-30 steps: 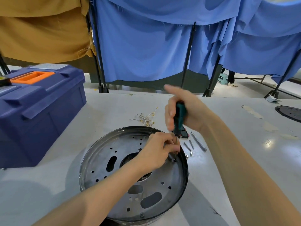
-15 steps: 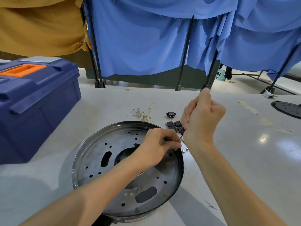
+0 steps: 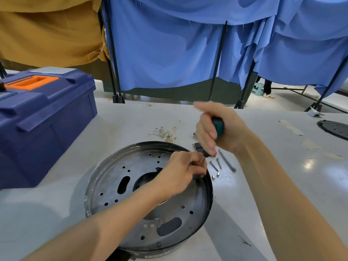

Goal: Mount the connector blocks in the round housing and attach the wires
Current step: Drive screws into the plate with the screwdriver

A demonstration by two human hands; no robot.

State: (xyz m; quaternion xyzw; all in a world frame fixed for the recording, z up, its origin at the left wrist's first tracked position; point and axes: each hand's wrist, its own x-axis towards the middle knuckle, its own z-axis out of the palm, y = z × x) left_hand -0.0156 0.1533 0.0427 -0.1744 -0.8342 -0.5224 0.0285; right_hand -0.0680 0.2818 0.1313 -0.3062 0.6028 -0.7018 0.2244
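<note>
Head-worn view, angled down, close over table [image 3: 282,185]

The round housing [image 3: 113,176] sits on the worktop [image 3: 131,119]. The toolbox [image 3: 47,119] is to its left and the wires [image 3: 167,133] behind it. The connector blocks [image 3: 197,146] lie by its far right rim, with the bolts [image 3: 216,165] just right of it.

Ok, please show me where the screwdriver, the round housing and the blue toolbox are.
screwdriver [image 3: 218,127], head view, on the green handle.
round housing [image 3: 135,161], head view, on the bare plate near the far rim.
blue toolbox [image 3: 47,129], head view, on its front wall.
</note>
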